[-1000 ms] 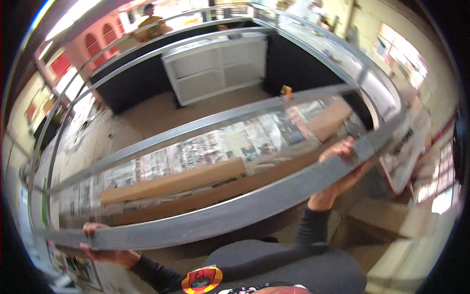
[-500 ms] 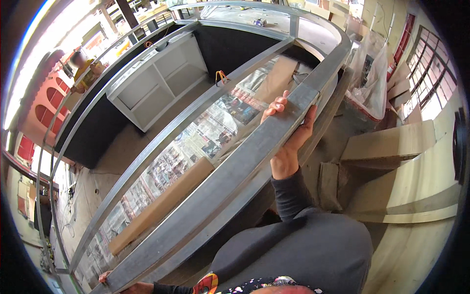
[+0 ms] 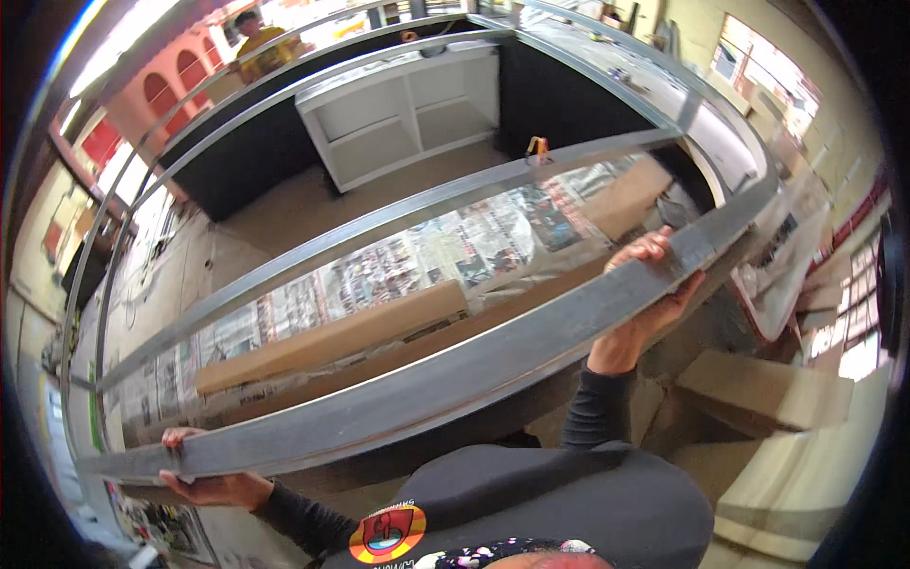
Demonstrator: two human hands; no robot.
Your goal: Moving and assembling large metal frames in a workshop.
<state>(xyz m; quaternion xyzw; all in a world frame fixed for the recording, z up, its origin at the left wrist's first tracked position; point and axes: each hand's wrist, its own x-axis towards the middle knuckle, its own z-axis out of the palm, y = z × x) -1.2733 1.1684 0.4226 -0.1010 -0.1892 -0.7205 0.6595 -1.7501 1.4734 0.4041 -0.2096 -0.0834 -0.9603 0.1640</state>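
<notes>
A long, curved grey metal frame (image 3: 408, 389) stretches across the view, its flat near rail in front of me. My left hand (image 3: 218, 487) is wrapped round the rail's left end, fingertips over the far edge and thumb beneath. Farther along to the right, my right hand (image 3: 633, 332) grips the same rail, fingers on top and palm against the near edge. Past the rail, newspaper sheets (image 3: 398, 266) cover a surface under the frame, with a brown cardboard strip (image 3: 332, 337) lying over them.
A white open cabinet (image 3: 408, 119) stands beyond, against black panels (image 3: 242, 156). An orange clamp-like tool (image 3: 537, 150) sits at the frame's middle rail. Cardboard boxes (image 3: 763, 389) and plastic sheeting (image 3: 787, 247) are at the right. Another person (image 3: 261, 47) is at the far left.
The view has swung left, so the frame and cabinet appear farther right and the near rail lies flatter. My left hand shows more fully. Both hands still hold the rail.
</notes>
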